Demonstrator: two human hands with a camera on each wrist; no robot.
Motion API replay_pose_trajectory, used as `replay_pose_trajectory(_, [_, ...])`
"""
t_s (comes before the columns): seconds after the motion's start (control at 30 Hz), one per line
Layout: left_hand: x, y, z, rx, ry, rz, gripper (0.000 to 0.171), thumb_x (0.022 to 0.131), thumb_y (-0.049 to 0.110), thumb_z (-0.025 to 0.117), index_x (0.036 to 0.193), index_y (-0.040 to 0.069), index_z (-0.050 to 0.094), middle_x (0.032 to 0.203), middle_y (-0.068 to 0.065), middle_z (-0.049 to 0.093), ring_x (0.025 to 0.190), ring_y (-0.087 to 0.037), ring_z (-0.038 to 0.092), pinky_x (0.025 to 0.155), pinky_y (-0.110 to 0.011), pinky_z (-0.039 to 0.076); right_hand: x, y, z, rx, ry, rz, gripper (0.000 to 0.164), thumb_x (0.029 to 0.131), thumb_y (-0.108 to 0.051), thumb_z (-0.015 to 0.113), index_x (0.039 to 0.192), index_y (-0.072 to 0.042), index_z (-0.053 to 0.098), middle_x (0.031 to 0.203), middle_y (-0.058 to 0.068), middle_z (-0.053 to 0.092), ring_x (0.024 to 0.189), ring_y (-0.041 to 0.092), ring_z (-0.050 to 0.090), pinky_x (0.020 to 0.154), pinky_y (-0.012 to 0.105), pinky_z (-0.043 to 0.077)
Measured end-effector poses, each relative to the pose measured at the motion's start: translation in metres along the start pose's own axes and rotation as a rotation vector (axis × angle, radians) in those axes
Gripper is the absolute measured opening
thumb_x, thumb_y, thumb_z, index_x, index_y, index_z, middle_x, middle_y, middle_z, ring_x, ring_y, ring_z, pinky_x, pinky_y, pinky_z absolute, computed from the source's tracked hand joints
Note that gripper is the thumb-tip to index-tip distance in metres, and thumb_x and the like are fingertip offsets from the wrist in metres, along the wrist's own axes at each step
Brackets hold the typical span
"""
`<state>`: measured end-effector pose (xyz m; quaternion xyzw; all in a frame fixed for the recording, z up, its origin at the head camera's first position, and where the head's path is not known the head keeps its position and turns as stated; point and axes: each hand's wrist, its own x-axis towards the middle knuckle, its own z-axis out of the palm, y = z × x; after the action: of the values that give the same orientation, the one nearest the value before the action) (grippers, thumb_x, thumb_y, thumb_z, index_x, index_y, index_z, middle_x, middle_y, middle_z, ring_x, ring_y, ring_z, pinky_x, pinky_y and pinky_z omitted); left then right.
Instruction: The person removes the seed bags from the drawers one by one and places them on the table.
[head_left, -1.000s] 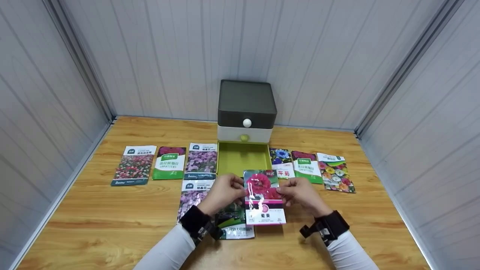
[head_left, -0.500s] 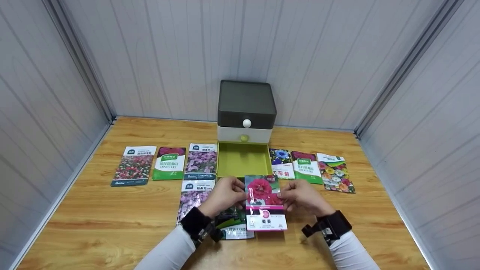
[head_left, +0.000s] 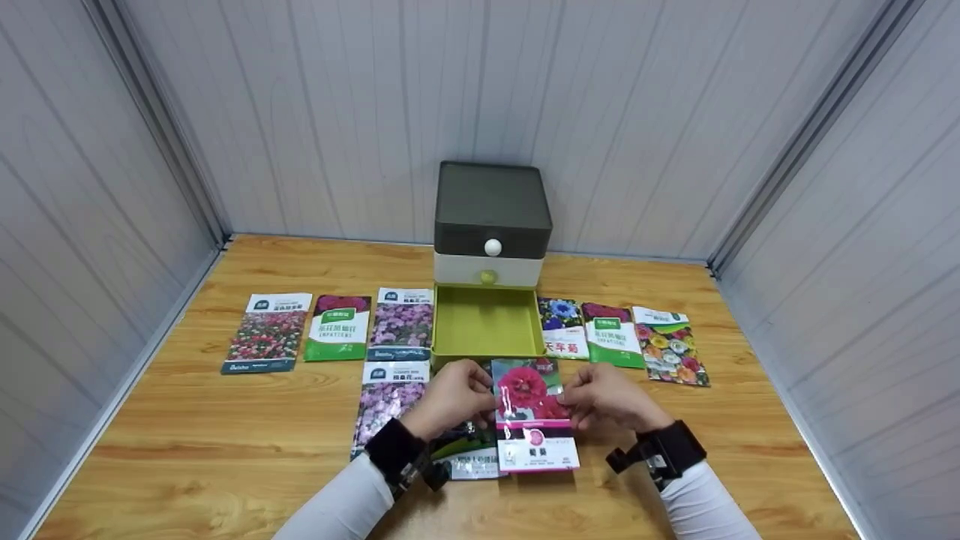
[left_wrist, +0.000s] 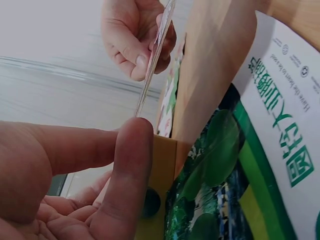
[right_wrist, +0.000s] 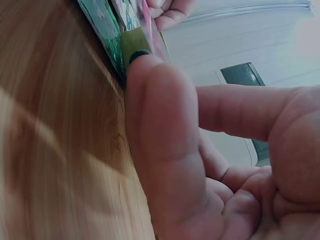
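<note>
A seed packet (head_left: 535, 431) with deep pink flowers is held up by its two side edges in front of the drawer box. My left hand (head_left: 454, 399) pinches its left edge between thumb and finger, and my right hand (head_left: 613, 396) pinches the right edge. Seen edge-on in the left wrist view, the packet (left_wrist: 156, 55) is a thin strip spanning the two hands. Below my left hand lies a dark green seed packet (head_left: 472, 463), partly hidden by that hand and the pink packet. Beside it is a purple-flowered packet (head_left: 390, 397), partly covered by the left hand.
Behind the hands stands a small drawer box (head_left: 493, 195), its yellow-green bottom drawer (head_left: 487, 322) pulled out. Left of it lie red-flowered (head_left: 266, 334), green-and-white (head_left: 337, 330) and purple-flowered (head_left: 403, 326) packets. Blue-flowered (head_left: 562, 328), green-and-white (head_left: 613, 336) and mixed-flower (head_left: 671, 346) packets lie right.
Both hands have brought the pink-flowered seed packet toward the front edge and slightly right. More of the pulled-out drawer shows behind it. The other packets lie where they were.
</note>
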<state>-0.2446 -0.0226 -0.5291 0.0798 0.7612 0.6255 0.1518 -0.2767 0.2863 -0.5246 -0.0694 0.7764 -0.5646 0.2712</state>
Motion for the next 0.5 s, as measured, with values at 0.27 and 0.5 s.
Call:
replay_pose_trajectory(0.27, [-0.0010, -0.0044, 0.0057, 0.021, 0.001, -0.004, 0.027, 0.093, -0.003, 0.082, 0.115, -0.008, 0.067, 0.086, -0.013, 0.077, 0.059, -0.021, 0.073, 0.061, -0.041, 0.067, 0.0001, 0.0022, -0.0027, -0.029, 0.002, 0.012, 0.017, 0.097, -0.010, 0.083, 0.103, 0.005, 0.076, 0.091, 0.018, 0.080, 0.062, 0.018, 0.074, 0.059, 0.030, 0.065])
replay_pose_trajectory(0.5, [-0.0007, -0.0082, 0.0101, 0.046, -0.014, 0.034, 0.033, 0.092, -0.007, 0.078, 0.122, -0.013, 0.065, 0.090, -0.012, 0.074, 0.061, -0.020, 0.073, 0.061, -0.038, 0.067, 0.0019, 0.0051, -0.0050, -0.051, 0.002, 0.025, 0.016, 0.097, -0.009, 0.083, 0.102, 0.006, 0.078, 0.090, 0.019, 0.080, 0.062, 0.018, 0.074, 0.059, 0.030, 0.065])
